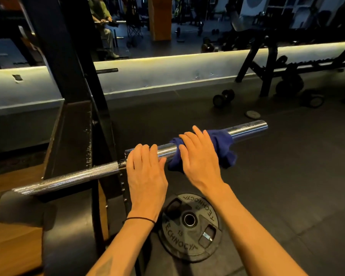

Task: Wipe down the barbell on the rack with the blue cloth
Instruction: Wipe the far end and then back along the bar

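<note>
A steel barbell point(247, 129) lies across the black rack point(76, 124), its bare sleeve pointing right and away from me. A blue cloth point(222, 145) is wrapped around the middle of that sleeve. My right hand point(199, 158) presses down on the cloth, fingers curled over the bar's top. My left hand point(145, 172) rests on the sleeve just left of the cloth, beside the collar, fingers hooked over the bar. The knurled shaft point(72, 178) runs off to the lower left.
A black 15 kg weight plate point(189, 226) lies flat on the rubber floor below my wrists. Dumbbells point(223, 97) and a small plate point(252, 114) sit farther out. A bench frame point(267, 72) stands at the right by the lit mirror ledge point(167, 62).
</note>
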`<state>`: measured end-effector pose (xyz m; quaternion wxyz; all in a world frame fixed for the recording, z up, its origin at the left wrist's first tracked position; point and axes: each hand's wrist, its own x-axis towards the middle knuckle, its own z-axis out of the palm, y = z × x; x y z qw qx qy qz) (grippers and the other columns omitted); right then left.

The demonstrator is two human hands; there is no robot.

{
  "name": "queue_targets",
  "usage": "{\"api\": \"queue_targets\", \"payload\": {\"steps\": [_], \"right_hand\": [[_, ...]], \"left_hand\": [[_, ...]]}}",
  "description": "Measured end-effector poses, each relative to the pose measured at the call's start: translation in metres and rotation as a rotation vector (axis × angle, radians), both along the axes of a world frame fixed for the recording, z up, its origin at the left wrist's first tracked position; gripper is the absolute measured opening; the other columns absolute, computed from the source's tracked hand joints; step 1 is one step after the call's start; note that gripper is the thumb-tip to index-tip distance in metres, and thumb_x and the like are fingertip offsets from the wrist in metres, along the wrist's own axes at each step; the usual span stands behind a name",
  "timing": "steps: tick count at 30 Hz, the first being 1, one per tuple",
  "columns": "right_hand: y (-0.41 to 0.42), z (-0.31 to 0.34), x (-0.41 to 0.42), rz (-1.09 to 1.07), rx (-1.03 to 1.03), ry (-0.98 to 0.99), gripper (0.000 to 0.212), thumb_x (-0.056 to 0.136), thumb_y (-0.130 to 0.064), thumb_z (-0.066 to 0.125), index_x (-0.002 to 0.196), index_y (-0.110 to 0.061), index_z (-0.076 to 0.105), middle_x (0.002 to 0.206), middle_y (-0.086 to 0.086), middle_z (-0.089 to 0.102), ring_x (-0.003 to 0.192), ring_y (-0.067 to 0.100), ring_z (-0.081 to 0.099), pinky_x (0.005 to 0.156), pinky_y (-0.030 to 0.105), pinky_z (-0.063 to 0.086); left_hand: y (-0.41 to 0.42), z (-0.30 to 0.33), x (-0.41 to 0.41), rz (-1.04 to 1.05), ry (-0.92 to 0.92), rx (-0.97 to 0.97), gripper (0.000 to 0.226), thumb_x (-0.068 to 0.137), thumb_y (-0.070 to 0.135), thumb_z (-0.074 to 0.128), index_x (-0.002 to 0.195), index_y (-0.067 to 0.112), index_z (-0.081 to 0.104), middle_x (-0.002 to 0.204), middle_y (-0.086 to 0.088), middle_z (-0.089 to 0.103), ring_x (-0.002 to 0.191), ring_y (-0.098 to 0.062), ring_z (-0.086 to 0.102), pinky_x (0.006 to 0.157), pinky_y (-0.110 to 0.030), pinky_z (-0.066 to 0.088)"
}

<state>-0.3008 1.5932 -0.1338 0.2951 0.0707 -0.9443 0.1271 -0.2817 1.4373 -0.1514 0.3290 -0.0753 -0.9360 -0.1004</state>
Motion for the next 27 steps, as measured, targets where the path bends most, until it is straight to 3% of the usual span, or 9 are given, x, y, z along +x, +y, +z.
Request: {"api": "queue_targets", "payload": {"steps": [3, 5, 9, 12, 15, 20, 22, 24, 27], "right_hand": [[0.032, 0.007, -0.007, 0.027, 0.080, 0.012, 0.039, 0.102, -0.037, 0.039, 0.116, -0.013, 0.065, 0.111, 0.005, 0.064, 0.114, 0.030, 0.054, 0.106, 0.045, 0.038], [0.061, 0.011, -0.017, -0.155, 0.179, -0.063, 0.042, 0.102, -0.038, 0.029, 0.105, -0.016, 0.064, 0.105, 0.005, 0.064, 0.102, 0.029, 0.052, 0.096, 0.047, 0.040], [0.064, 0.015, -0.021, -0.451, 0.092, -0.205, 0.053, 0.101, -0.035, 0.016, 0.109, -0.016, 0.065, 0.116, 0.009, 0.063, 0.124, 0.037, 0.046, 0.107, 0.053, 0.032], [0.021, 0.015, -0.017, -0.229, 0.183, -0.160, 0.046, 0.099, -0.031, 0.023, 0.101, -0.017, 0.067, 0.105, 0.006, 0.064, 0.125, 0.040, 0.045, 0.105, 0.055, 0.035], [0.012, 0.010, -0.011, 0.024, 0.106, -0.055, 0.043, 0.102, -0.034, 0.031, 0.110, -0.012, 0.068, 0.112, 0.008, 0.067, 0.122, 0.035, 0.054, 0.111, 0.050, 0.037], [0.061, 0.016, -0.025, -0.178, 0.062, -0.080, 0.044, 0.100, -0.041, 0.030, 0.092, -0.018, 0.066, 0.090, 0.002, 0.066, 0.089, 0.023, 0.053, 0.091, 0.043, 0.041], [0.063, 0.012, -0.026, -0.247, 0.168, -0.124, 0.041, 0.101, -0.036, 0.027, 0.095, -0.019, 0.064, 0.094, 0.001, 0.065, 0.091, 0.021, 0.051, 0.093, 0.041, 0.038], [0.056, 0.005, -0.023, -0.271, 0.173, -0.130, 0.033, 0.102, -0.030, 0.031, 0.098, -0.018, 0.062, 0.098, 0.002, 0.063, 0.097, 0.023, 0.050, 0.097, 0.043, 0.036], [0.054, 0.001, -0.024, -0.296, 0.171, -0.144, 0.025, 0.102, -0.030, 0.038, 0.103, -0.018, 0.060, 0.106, 0.001, 0.061, 0.103, 0.022, 0.048, 0.100, 0.042, 0.035]], "left_hand": [[-0.003, -0.003, 0.002, -0.025, 0.020, -0.012, 0.044, 0.097, 0.025, 0.059, 0.134, 0.004, 0.050, 0.130, -0.017, 0.053, 0.130, -0.034, 0.042, 0.115, -0.045, 0.026], [-0.004, -0.005, 0.005, -0.035, 0.013, -0.049, 0.050, 0.096, 0.025, 0.058, 0.140, 0.003, 0.045, 0.137, -0.019, 0.050, 0.135, -0.035, 0.038, 0.118, -0.045, 0.021], [0.000, -0.008, 0.014, -0.007, -0.058, -0.098, 0.061, 0.099, 0.030, 0.050, 0.150, 0.002, 0.032, 0.151, -0.022, 0.034, 0.145, -0.036, 0.025, 0.122, -0.047, 0.013], [0.002, -0.010, 0.018, 0.004, -0.094, -0.101, 0.066, 0.099, 0.029, 0.047, 0.153, 0.001, 0.024, 0.157, -0.023, 0.025, 0.149, -0.036, 0.017, 0.123, -0.049, 0.009], [-0.003, -0.014, 0.020, -0.003, -0.100, -0.132, 0.073, 0.095, 0.022, 0.052, 0.155, 0.001, 0.017, 0.160, -0.022, 0.017, 0.151, -0.035, 0.010, 0.123, -0.048, 0.006], [-0.004, -0.009, 0.026, -0.023, -0.132, -0.111, 0.073, 0.091, 0.022, 0.054, 0.154, 0.003, 0.023, 0.160, -0.020, 0.021, 0.151, -0.034, 0.013, 0.123, -0.047, 0.009], [-0.006, 0.002, 0.026, -0.044, -0.087, -0.070, 0.060, 0.090, 0.026, 0.057, 0.144, 0.004, 0.043, 0.147, -0.018, 0.042, 0.141, -0.033, 0.033, 0.118, -0.045, 0.022], [-0.009, 0.027, 0.015, -0.051, -0.011, -0.060, 0.031, 0.091, 0.031, 0.057, 0.113, 0.010, 0.061, 0.111, -0.010, 0.058, 0.107, -0.030, 0.052, 0.092, -0.042, 0.038], [-0.005, 0.071, -0.017, -0.023, -0.100, -0.156, 0.030, 0.098, 0.038, 0.045, 0.089, 0.014, 0.061, 0.085, -0.005, 0.056, 0.083, -0.027, 0.052, 0.067, -0.038, 0.033]]}}
